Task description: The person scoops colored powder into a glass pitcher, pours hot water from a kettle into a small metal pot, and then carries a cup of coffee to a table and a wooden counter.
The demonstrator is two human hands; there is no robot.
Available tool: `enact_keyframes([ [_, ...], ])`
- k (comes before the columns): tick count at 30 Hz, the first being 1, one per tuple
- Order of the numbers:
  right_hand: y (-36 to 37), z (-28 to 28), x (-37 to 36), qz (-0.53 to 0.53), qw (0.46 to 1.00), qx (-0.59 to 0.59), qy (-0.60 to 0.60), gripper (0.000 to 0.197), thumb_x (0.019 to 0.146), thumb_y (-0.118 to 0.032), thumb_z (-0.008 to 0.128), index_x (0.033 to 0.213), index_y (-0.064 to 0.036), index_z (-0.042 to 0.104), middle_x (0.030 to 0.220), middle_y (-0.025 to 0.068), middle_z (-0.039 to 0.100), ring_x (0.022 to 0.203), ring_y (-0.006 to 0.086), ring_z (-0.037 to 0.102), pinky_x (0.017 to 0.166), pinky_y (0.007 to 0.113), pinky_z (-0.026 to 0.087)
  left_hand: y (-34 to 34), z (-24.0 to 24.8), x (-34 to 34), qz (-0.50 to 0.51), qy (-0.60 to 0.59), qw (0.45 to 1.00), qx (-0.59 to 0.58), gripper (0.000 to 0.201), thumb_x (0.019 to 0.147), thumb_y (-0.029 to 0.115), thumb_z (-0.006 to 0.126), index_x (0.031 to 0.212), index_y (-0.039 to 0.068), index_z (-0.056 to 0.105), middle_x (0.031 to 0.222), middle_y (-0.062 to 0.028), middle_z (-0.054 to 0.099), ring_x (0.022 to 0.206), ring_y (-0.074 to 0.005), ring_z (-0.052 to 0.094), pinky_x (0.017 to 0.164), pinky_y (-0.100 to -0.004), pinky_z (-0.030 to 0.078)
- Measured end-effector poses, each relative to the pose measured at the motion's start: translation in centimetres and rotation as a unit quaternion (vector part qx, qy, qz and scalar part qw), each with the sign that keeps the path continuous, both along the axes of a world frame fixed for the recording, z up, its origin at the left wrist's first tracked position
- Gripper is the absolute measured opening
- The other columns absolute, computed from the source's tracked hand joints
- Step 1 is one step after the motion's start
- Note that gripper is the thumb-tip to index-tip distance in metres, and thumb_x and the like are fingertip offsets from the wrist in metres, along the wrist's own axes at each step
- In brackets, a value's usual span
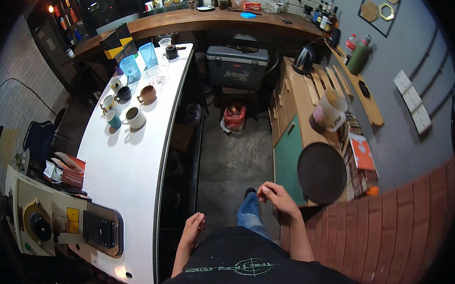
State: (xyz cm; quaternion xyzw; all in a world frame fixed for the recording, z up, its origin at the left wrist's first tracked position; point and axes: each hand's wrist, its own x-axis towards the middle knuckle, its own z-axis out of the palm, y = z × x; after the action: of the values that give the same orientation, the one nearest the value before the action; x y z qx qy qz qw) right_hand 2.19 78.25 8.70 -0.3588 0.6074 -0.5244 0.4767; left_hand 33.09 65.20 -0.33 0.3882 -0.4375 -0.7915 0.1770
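Narrow grey floor (pixel 233 157) runs between a long white worktop (pixel 132 171) and a low wooden bench (pixel 302 103), and you stand at its near end looking down.

From the head view, your right hand (pixel 278 198) hangs loosely curled over the floor, fingers half bent and holding nothing. Nearest to it is the round dark tray (pixel 322 172), lying flat on the bench. Taking the tray as the landmark: your right hand sits just off its near-left edge, close but not touching. Your left hand (pixel 192 229) is well apart from the tray on the far side of your leg, also half closed and empty, beside the dark edge of the worktop. So the right hand is clearly the nearer one, and the tray lies forward and to the right of it.

Beyond the tray stands a white bucket (pixel 331 109); to its right lies an orange booklet (pixel 361 151). Across the aisle from the tray, several mugs (pixel 133 117) cluster on the worktop.
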Motion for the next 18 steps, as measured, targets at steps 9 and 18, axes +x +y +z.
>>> enact_keyframes([
  [9,-12.5,0.8,-19.8,0.057,0.998,0.006,0.017,0.027,0.105,-0.022,0.049,0.096,-0.0017,0.065,0.084,0.0021,0.064,0.079,0.0097,0.06,0.071,0.027,0.047,-14.1,3.9,-18.0,0.078,-0.04,0.994,-0.07,0.028,0.102,0.028,0.055,0.079,0.012,0.051,0.066,0.0064,0.038,0.059,-0.0053,0.037,0.055,-0.0227,0.029],
  [18,-27.5,0.9,-30.0,0.095,0.994,-0.02,0.047,0.024,0.104,-0.018,0.049,0.096,-0.0015,0.064,0.082,0.0024,0.064,0.078,0.0103,0.06,0.072,0.027,0.047,-26.6,4.5,-31.0,0.131,-0.023,0.99,-0.056,0.027,0.103,0.025,0.054,0.081,0.009,0.052,0.067,0.0052,0.042,0.059,-0.0049,0.041,0.055,-0.0212,0.032],
])
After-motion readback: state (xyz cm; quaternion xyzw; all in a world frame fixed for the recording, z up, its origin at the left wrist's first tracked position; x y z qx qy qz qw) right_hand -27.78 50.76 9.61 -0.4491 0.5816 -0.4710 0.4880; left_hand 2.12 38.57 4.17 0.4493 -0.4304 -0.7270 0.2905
